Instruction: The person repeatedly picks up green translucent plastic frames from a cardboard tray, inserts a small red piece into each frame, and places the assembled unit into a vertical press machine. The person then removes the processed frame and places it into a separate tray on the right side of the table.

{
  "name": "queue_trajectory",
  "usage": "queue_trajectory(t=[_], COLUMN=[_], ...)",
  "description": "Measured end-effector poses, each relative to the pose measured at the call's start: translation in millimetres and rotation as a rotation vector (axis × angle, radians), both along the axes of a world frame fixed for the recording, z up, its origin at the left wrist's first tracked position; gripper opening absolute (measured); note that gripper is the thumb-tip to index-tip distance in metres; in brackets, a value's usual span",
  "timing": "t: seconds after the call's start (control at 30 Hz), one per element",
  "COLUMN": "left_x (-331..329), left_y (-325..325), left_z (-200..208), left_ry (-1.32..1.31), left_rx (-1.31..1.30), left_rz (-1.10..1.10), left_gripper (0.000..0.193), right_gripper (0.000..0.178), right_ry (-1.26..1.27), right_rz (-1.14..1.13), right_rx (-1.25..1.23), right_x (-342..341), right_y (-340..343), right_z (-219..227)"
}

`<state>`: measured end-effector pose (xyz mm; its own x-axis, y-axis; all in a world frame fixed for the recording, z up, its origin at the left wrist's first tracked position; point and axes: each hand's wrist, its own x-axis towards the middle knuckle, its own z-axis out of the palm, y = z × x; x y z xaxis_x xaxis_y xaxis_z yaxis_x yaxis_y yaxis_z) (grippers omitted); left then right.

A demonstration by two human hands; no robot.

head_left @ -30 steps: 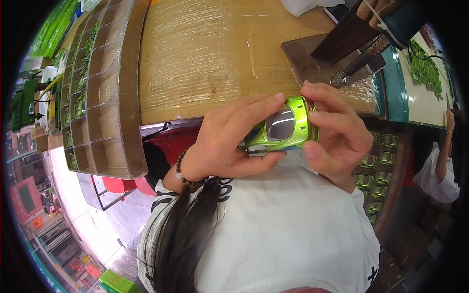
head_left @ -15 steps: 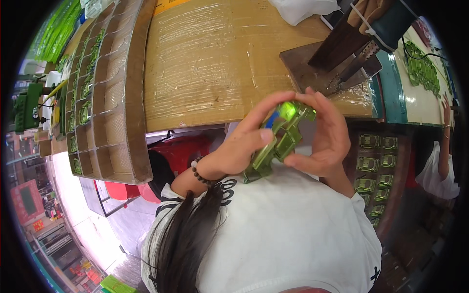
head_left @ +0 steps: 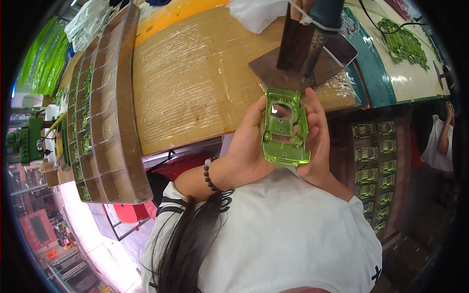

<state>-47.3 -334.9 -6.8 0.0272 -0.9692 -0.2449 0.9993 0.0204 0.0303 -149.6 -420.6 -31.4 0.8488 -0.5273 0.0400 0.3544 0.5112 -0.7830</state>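
Between my two hands lies a shiny green toy car body shell (head_left: 282, 128), its hollow inner side and window openings turned up. My left hand (head_left: 248, 154) cups its left side, with the thumb along the edge and the other fingers hidden beneath. On the other side my right hand (head_left: 318, 139) grips the shell's right edge with bent fingers. Both hands are in front of the table's near edge. Just beyond them stands an upright tool (head_left: 312, 53) with a dark green handle and a perforated metal barrel, fixed above a brown base plate (head_left: 266, 63).
A compartment tray (head_left: 128, 146) with green parts stands at the left of the cardboard-covered table (head_left: 181, 88). More green car shells (head_left: 366, 154) lie in rows at the lower right. Farther back are a phone (head_left: 340, 49) and a white plastic bag (head_left: 256, 15). Another person's hand (head_left: 449, 115) shows at far right.
The car shell has turned from a tilted, edge-on pose to lie with its hollow side up. A blue patch seen on it before no longer shows. The whole view has shifted.
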Motion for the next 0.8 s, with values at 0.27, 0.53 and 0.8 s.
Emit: queue_trajectory(t=[0.27, 0.53, 0.8], left_x=[-1.2, 3.7, 4.9], left_y=[-19.1, -19.8, -20.9], left_z=[7.5, 3.0, -1.4], left_ry=[-0.206, -0.159, -0.186], left_rx=[0.151, 0.124, 0.046], left_rz=[0.084, 0.102, 0.149], left_gripper=[0.046, 0.037, 0.041], right_gripper=[0.125, 0.121, 0.129], right_ry=[-0.001, -0.111, -0.163], right_rz=[-0.12, 0.02, 0.089], right_rx=[0.005, 0.03, 0.091], right_x=[1.1, 3.4, 6.7], right_y=[-12.7, -33.5, -41.3], right_z=[0.4, 11.7, 14.0])
